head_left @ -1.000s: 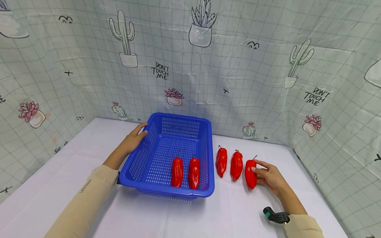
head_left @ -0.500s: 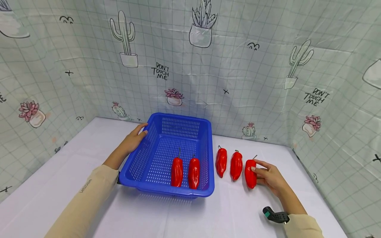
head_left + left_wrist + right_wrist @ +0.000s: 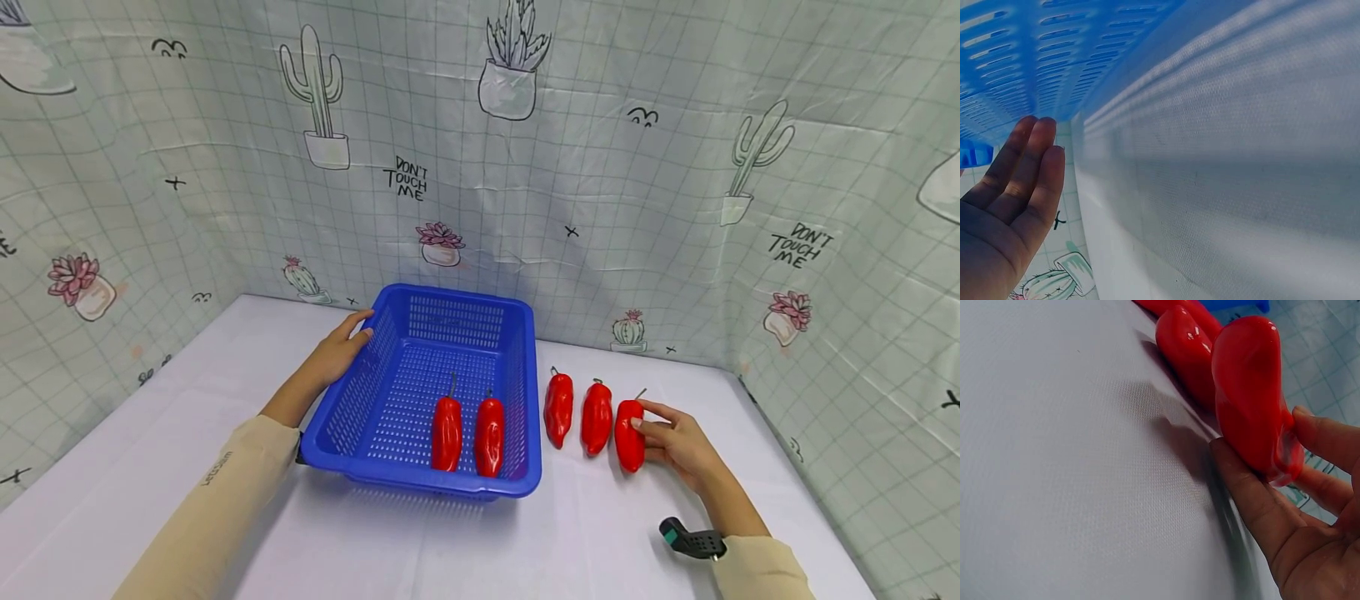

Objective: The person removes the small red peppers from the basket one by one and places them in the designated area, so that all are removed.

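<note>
My right hand [image 3: 678, 448] pinches a red pepper [image 3: 628, 442] between thumb and fingers, at the right end of a row. In the right wrist view this pepper [image 3: 1249, 387] appears just off the cloth, with fingers beneath it. Two more red peppers lie to its left, a middle one [image 3: 597, 419] and one [image 3: 558, 408] nearest the basket. My left hand [image 3: 336, 354] holds the left rim of a blue perforated basket [image 3: 420, 477]. In the left wrist view several of its fingers [image 3: 1044, 172] reach along the outer wall. Inside the basket lie two red peppers, one [image 3: 447, 433] left of the other [image 3: 489, 437].
White cloth [image 3: 585, 542] covers the table. Behind and at both sides hangs a grid-patterned curtain [image 3: 570, 183] with cactus drawings. A black strapped device [image 3: 693, 542] sits on my right wrist.
The pepper in my right hand has shifted slightly up and to the left, toward its neighbour. My left hand and the basket have stayed in place.
</note>
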Motion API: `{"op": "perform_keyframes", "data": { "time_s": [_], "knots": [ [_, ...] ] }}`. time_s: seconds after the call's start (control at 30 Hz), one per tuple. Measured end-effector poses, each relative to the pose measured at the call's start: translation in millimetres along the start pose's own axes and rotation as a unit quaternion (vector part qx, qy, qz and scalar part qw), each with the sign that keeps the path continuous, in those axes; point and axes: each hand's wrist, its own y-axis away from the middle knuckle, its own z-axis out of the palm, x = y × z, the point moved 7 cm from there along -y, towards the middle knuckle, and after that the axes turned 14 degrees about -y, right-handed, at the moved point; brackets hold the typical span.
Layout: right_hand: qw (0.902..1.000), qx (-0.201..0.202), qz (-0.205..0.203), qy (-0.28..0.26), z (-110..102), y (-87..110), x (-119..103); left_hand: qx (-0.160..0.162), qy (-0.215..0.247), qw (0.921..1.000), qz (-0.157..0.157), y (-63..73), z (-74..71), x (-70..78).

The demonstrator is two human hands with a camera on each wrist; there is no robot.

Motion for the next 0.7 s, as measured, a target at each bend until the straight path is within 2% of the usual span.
{"op": "perform_keyframes", "data": {
  "time_s": [0.7],
  "knots": [
    [0.9999, 0.007, 0.007, 0.011, -1.7, -4.2, 2.3, 0.003, 0.0, 1.0, 0.002, 0.8, -0.4, 0.4]
  ]
}}
